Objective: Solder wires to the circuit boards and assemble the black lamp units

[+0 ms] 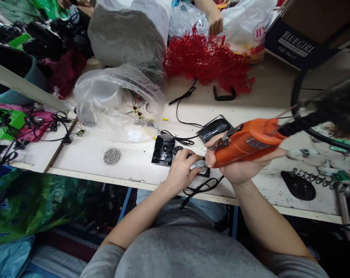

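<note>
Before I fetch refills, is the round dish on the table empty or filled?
Not empty: small silvery pieces spread across the round dish; their depth is unclear.

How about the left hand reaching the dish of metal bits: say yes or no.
Probably yes: mainly the low black casing lies between left hand and dish, though that hand is busy at the grey part.

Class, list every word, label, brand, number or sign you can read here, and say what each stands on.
"BLUE GIRL": white capitals on the dark box.
"HY": red letters on the white plastic bag; any further letters cannot be made out.
Too small or blurred to read: the smaller print below "BLUE GIRL" and the label on the orange power tool.
</note>
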{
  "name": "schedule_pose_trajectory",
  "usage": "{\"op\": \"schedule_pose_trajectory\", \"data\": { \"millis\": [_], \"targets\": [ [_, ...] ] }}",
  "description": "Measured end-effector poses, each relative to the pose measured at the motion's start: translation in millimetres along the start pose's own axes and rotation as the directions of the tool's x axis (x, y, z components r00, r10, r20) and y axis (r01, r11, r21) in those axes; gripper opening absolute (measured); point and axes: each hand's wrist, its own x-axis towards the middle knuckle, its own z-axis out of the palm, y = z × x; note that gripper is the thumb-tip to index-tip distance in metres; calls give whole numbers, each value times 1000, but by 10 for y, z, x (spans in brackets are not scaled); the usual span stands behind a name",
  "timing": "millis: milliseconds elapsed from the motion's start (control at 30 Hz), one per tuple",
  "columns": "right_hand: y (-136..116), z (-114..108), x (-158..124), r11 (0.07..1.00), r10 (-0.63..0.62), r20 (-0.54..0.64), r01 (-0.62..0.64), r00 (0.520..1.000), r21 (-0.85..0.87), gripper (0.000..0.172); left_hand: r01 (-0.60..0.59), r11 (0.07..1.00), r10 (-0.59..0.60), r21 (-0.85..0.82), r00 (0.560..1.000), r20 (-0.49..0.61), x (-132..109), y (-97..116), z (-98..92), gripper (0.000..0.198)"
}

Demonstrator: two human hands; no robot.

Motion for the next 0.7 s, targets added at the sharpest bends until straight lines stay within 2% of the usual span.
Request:
{"op": "schedule_pose_trajectory", "data": {
  "millis": [133, 233, 367, 500, 600, 700],
  "targets": [
    [-27, 47, 52, 998, 8, 37, -5, 999, -63, 88, 12, 1000, -12, 16, 1000, 8, 8, 4, 0, 19],
    [-125, 65, -51, 999, -18, 34, 19, 999, -43, 84, 6, 999, -7, 37, 1000, 16, 2, 13, -8, 20],
    [-208, 26, -318, 1000, -21, -66, 21, 998, -10, 90, -50, 993, 49, 108, 999, 14, -9, 46, -41, 29],
    [-168, 31, -453, 1000, 9, -165, -14, 986, -24, 86, -92, 986, 73, 137, 988, 137, 27, 80, -98, 25],
    [-138, 80, -426, 995, 76, -179, -85, 981, -42, 84, -62, 998, 59, 10, 988, 144, 82, 69, -145, 19],
    [-144, 117, -377, 991, 113, -166, -124, 980, -58, 87, 77, 961, -68, -267, 997, 42, 116, 23, -213, 19]
  ]
}}
